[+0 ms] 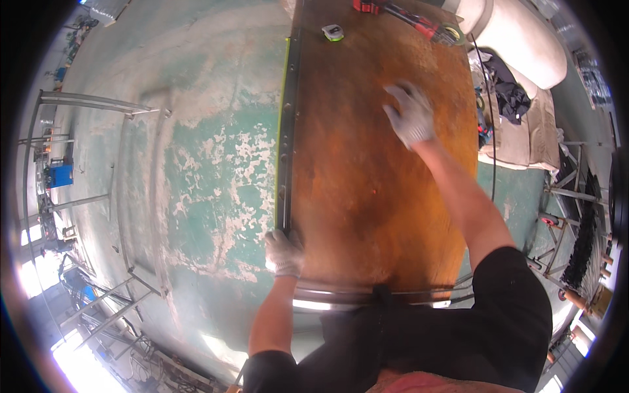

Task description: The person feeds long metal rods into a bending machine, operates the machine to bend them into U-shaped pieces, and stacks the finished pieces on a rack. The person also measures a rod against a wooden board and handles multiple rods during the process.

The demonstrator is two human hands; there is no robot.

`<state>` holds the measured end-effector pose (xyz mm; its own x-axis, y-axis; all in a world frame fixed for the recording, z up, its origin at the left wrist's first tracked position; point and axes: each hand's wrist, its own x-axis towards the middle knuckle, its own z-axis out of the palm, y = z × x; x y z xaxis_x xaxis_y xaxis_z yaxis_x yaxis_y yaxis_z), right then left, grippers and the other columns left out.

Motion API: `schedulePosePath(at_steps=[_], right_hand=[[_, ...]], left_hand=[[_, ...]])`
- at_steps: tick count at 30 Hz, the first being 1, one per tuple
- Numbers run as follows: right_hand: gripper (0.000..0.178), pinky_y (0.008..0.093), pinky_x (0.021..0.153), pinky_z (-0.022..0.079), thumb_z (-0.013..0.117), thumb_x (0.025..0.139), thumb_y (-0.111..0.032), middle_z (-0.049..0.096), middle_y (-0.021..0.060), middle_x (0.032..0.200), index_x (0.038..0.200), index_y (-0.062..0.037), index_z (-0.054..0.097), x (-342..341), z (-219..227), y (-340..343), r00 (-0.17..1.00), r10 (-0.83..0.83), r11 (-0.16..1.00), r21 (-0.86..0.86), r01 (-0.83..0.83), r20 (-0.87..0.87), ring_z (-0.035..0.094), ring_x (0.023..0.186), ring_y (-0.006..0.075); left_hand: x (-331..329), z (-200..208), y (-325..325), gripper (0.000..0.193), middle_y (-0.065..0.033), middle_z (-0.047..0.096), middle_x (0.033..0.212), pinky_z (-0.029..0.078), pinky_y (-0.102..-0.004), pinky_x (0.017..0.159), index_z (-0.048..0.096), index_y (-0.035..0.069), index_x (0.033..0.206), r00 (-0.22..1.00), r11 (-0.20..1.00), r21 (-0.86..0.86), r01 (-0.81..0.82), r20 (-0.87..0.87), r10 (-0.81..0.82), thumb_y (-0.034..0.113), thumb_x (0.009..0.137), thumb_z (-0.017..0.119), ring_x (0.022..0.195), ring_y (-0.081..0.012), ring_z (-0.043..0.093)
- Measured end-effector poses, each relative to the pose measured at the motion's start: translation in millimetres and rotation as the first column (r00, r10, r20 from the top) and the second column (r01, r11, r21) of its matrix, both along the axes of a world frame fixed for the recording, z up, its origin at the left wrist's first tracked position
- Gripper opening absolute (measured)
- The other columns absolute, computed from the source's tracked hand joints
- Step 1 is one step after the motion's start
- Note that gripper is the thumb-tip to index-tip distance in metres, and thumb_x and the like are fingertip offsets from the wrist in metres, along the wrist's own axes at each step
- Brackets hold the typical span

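- The left hand (283, 252), gloved, is closed around the near end of a dark steel bar (285, 137) lying along the left edge of the rusty plate (373, 190); the bar's long axis runs from the hand toward 12 o'clock.
- The right hand (410, 114), gloved and blurred, hovers fingers spread over the plate, holding nothing; the bar lies at its 9 o'clock, so the left hand is nearer.
- A tape measure (333, 32) rests at the plate's far end, at 11 o'clock from the right hand.

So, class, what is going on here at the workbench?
A person in grey work gloves leans over a large rusty brown metal sheet. The left hand grips the near end of a long dark metal bar lying along the sheet's left edge. The right hand, blurred, reaches out over the middle of the sheet. A small tape measure and a red-handled tool lie at the far end.
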<state>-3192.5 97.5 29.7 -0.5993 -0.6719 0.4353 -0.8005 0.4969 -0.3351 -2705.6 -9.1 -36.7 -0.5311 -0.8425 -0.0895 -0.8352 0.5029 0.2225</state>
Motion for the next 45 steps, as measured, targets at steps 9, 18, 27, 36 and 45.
schedulePosePath(at_steps=[9,18,27,36,45], right_hand=[[0.059,0.0460,0.137,0.030,0.065,0.107,-0.042,0.040,-0.0044,0.179,0.162,-0.0218,0.058,-125.7,-35.1,-225.8,0.992,0.124,0.907,0.407,-0.110,-0.010,0.032,0.166,0.0233],[0.060,0.0524,0.130,0.037,0.075,0.102,-0.041,0.051,0.0064,0.170,0.155,-0.0162,0.063,-97.4,-27.1,-30.9,0.986,-0.137,0.963,0.220,0.155,-0.093,0.041,0.159,0.0353],[0.077,0.0493,0.121,0.047,0.077,0.100,-0.050,0.066,0.0154,0.154,0.159,-0.0058,0.055,196.1,-52.4,463.0,0.176,-0.984,0.125,0.574,0.809,-0.033,0.060,0.142,0.0396],[0.064,0.0385,0.063,0.057,0.073,0.102,-0.065,0.075,0.0064,0.096,0.117,-0.0029,0.081,244.8,-86.3,513.8,-0.115,-0.640,0.178,0.293,0.940,0.760,0.068,0.078,0.0218],[0.065,0.0481,0.095,0.058,0.068,0.103,-0.066,0.083,0.0193,0.109,0.110,-0.0038,0.085,248.3,-86.3,557.3,-0.126,-0.805,0.137,0.389,0.911,0.579,0.077,0.101,0.0367]], left_hand=[[-2.6,4.6,6.1,0.040,-0.0277,0.059,0.111,0.055,-0.0630,0.075,0.053,-0.001,0.111,1.000,1.000,0.009,-0.027,0.016,0.027,0.028,0.096,0.075,0.091,-0.0525,0.065],[-4.3,1.2,1.8,0.039,-0.0289,0.058,0.110,0.055,-0.0637,0.077,0.052,-0.001,0.110,0.998,0.999,0.012,-0.046,0.041,0.046,0.032,0.100,0.072,0.093,-0.0539,0.065],[-15.9,24.7,3.9,0.048,-0.0311,0.061,0.124,0.059,-0.0623,0.093,0.061,-0.004,0.121,0.991,0.995,0.076,-0.069,0.119,0.060,0.043,0.109,0.059,0.110,-0.0532,0.070],[-24.2,24.0,6.8,0.052,-0.0293,0.062,0.137,0.058,-0.0579,0.105,0.061,-0.003,0.136,0.972,0.993,-0.014,-0.114,0.205,0.114,0.038,0.104,0.061,0.126,-0.0475,0.066],[62.4,84.1,132.6,0.023,-0.0180,0.061,0.142,0.051,-0.0543,0.112,0.075,0.008,0.114,0.820,0.814,0.120,0.569,-0.012,-0.572,0.017,0.093,0.072,0.138,-0.0420,0.054]])
